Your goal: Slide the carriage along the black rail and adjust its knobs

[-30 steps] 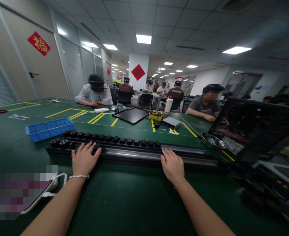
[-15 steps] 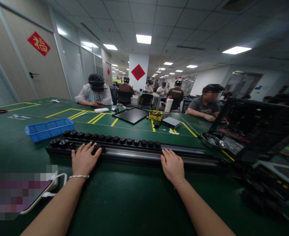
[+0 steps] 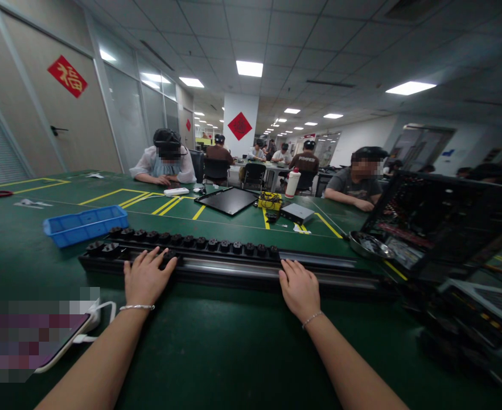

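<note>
A long black rail [image 3: 234, 267] lies across the green table [image 3: 217, 347] in front of me, with a row of several small black knob-like parts [image 3: 200, 241] along its far side. My left hand [image 3: 145, 278] rests flat on the rail's left part, fingers spread and open. My right hand [image 3: 299, 287] lies palm down on the rail's middle, fingers together and stretched out, holding nothing. Both wrists wear thin bracelets.
A blue tray [image 3: 84, 224] stands at the left behind the rail. A phone on a white cable [image 3: 41, 341] lies near left. A metal bowl [image 3: 368, 245] and black open frames [image 3: 443, 228] crowd the right. Other people [image 3: 165, 162] sit at the far side.
</note>
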A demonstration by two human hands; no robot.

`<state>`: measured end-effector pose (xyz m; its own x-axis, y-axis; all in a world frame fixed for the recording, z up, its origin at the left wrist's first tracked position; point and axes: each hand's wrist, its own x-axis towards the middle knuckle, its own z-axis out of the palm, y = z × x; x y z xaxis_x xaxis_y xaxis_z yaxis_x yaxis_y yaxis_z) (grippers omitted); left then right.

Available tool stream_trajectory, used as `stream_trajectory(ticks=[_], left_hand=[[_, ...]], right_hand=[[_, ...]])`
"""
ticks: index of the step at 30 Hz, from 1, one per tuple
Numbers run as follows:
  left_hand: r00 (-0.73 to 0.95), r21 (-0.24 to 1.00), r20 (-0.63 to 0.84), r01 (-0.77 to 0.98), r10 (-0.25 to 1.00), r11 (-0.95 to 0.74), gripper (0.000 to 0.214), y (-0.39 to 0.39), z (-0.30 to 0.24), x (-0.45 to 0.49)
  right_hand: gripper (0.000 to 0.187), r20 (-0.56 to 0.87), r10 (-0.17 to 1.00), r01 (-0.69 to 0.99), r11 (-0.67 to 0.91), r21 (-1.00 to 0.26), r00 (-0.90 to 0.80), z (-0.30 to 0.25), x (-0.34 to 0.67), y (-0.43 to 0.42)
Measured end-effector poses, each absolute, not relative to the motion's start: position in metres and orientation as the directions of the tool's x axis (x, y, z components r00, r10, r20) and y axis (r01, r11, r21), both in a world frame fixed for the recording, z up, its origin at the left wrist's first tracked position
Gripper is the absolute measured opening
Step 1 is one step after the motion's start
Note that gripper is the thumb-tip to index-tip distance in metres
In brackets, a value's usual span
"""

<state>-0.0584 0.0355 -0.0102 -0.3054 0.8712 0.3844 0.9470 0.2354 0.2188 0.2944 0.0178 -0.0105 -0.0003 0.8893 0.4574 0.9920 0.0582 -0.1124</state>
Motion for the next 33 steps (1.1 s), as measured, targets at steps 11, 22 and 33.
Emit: stream_trajectory(ticks=[11, 22, 33], left_hand=[[-0.301, 0.216, 0.383, 0.948, 0.873, 0.232, 0.054, 0.037, -0.0132, -0.0596], [-0.315, 0.231, 0.366, 0.942, 0.876, 0.242, 0.054, 0.0348, -0.009, -0.0573], [-0.31, 0.224, 0.363, 0.945, 0.879, 0.241, 0.054, 0.0344, -0.0074, -0.0561]], right_hand=[[0.044, 0.46, 0.888, 0.993, 0.056, -0.102, -0.003, -0.0097, 0.2933, 0.0166], [0.045, 0.459, 0.888, 0.993, 0.061, -0.103, -0.007, -0.0121, 0.2953, 0.0187], [0.044, 0.454, 0.891, 0.992, 0.065, -0.108, -0.009, -0.0094, 0.294, 0.0167]])
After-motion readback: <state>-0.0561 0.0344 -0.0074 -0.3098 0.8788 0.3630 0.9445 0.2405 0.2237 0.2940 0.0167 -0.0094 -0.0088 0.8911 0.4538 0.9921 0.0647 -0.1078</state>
